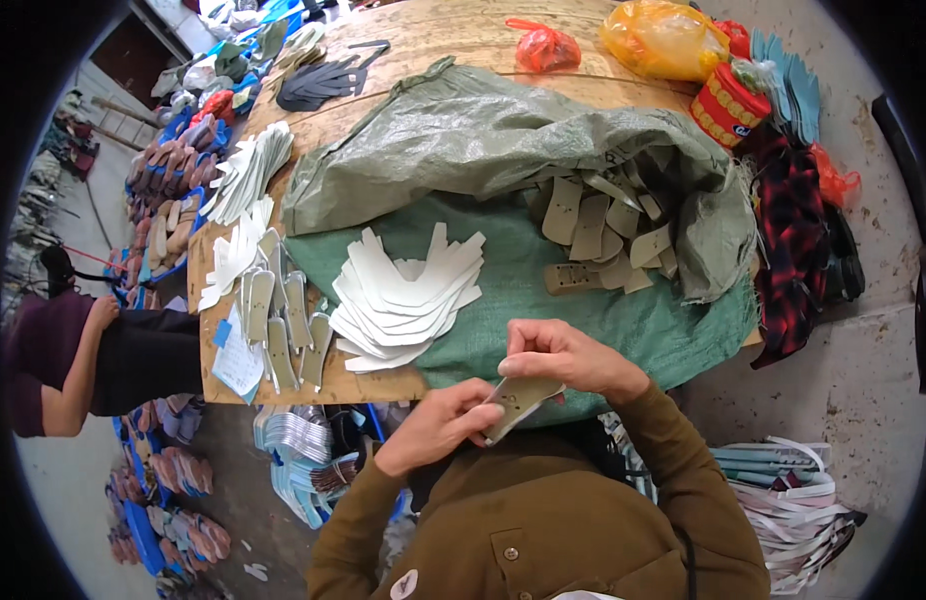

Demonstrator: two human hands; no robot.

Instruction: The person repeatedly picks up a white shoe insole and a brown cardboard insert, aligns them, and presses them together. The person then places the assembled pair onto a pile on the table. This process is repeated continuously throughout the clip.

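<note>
My left hand (438, 428) grips one edge of a beige insole piece (520, 402) with small holes in it, the thumb lying on its face. Along the opposite edge my right hand (573, 358) is closed on the same piece, thumb and forefinger pinched together at its top. A white edge shows beneath the piece. Beyond my hands, a fanned stack of white cut sheets (398, 305) lies on the green woven sack (513, 340). A heap of similar beige pieces (590, 225) spills from the sack's mouth. More beige pieces (280, 310) with white edges are piled at the left.
The wooden table (423, 30) carries white strips (253, 170), dark cut pieces (323, 82), a red bag (546, 47), a yellow bag (663, 38) and a red tin (728, 103). At left a person (58, 350) stands near bins of shoe parts. Strap bundles (783, 510) hang at lower right.
</note>
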